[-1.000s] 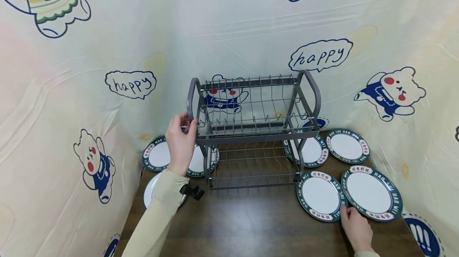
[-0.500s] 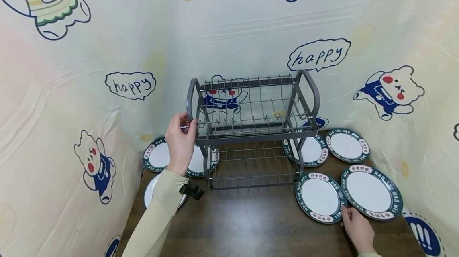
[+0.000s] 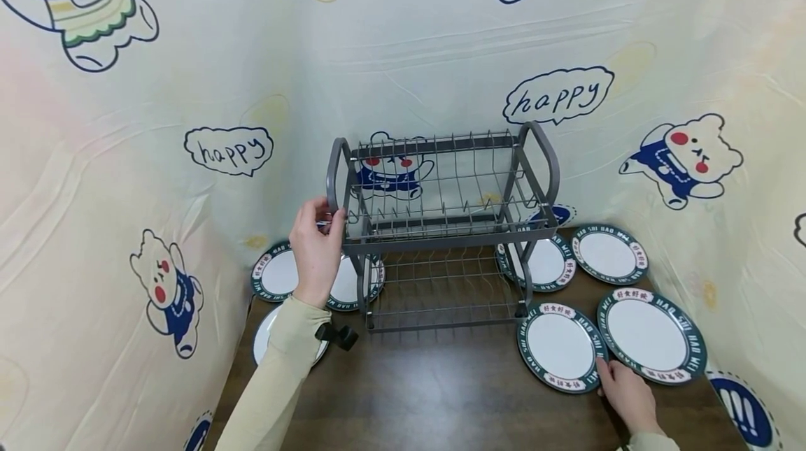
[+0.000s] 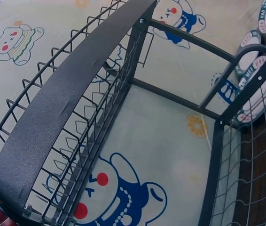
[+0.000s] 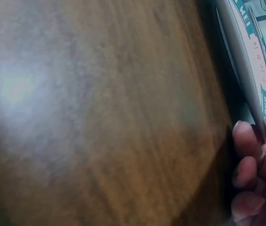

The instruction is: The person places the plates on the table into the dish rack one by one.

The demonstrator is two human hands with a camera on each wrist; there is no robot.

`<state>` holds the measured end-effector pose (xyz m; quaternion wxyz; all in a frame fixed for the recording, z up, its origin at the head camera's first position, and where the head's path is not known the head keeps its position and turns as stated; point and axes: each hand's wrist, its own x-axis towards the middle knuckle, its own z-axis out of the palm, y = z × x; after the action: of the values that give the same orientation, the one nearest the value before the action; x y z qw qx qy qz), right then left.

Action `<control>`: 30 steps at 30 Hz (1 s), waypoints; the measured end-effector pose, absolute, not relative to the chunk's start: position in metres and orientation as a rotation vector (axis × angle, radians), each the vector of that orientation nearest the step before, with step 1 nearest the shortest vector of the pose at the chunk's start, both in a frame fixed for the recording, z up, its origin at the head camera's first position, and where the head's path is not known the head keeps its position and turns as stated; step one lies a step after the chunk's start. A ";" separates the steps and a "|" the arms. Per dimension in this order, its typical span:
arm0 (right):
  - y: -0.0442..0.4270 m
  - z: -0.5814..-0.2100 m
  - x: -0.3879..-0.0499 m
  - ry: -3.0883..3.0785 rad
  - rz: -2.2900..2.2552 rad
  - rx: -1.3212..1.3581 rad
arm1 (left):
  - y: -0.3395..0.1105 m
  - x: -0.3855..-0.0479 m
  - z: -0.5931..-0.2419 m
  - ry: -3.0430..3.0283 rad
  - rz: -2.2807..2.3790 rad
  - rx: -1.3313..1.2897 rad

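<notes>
A grey two-tier dish rack (image 3: 450, 242) stands upright at the back of the table, with bare wire shelves. My left hand (image 3: 317, 252) grips its left side, just below the curved handle. In the left wrist view the rack's dark rail (image 4: 53, 103) fills much of the picture, and only bits of fingers show at the lower left. At the right, my right hand (image 3: 628, 395) pinches the lower right rim of a white plate (image 3: 562, 348) with a green lettered border. Seen from the right wrist, fingertips (image 5: 245, 139) lie under that plate's edge (image 5: 238, 52).
A second plate (image 3: 651, 335) lies close beside the pinched one. Behind are another plate (image 3: 609, 255) and one (image 3: 548, 263) partly behind the rack. More plates, including one (image 3: 275, 273), lie left on the brown wooden table (image 3: 428, 388). A printed cloth (image 3: 403, 31) surrounds the table.
The pinched plate and my right hand have shifted very slightly left and down in the head view. My left hand stays on the rack.
</notes>
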<state>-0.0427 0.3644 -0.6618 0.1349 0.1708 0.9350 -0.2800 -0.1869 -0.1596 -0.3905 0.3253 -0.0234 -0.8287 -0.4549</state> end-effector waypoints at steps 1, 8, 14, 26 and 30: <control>0.365 -0.662 -0.042 2.705 -0.810 0.479 | -0.160 -0.187 -0.391 -2.172 -1.194 -0.060; 0.369 -0.668 -0.038 2.727 -0.858 0.472 | -0.158 -0.187 -0.390 -2.179 -1.198 -0.037; 0.370 -0.669 -0.033 2.737 -0.938 0.525 | -0.152 -0.186 -0.387 -2.189 -1.221 0.000; 0.361 -0.662 -0.018 2.761 -1.206 0.678 | -0.152 -0.186 -0.389 -2.169 -1.203 -0.014; 0.359 -0.655 -0.014 2.770 -1.244 0.737 | -0.152 -0.187 -0.389 -2.168 -1.193 -0.017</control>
<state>-0.0140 0.3593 -0.6553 0.0082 0.2357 0.8865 -0.3981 -0.1867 -0.1522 -0.3893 0.3274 -0.0066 -0.8278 -0.4555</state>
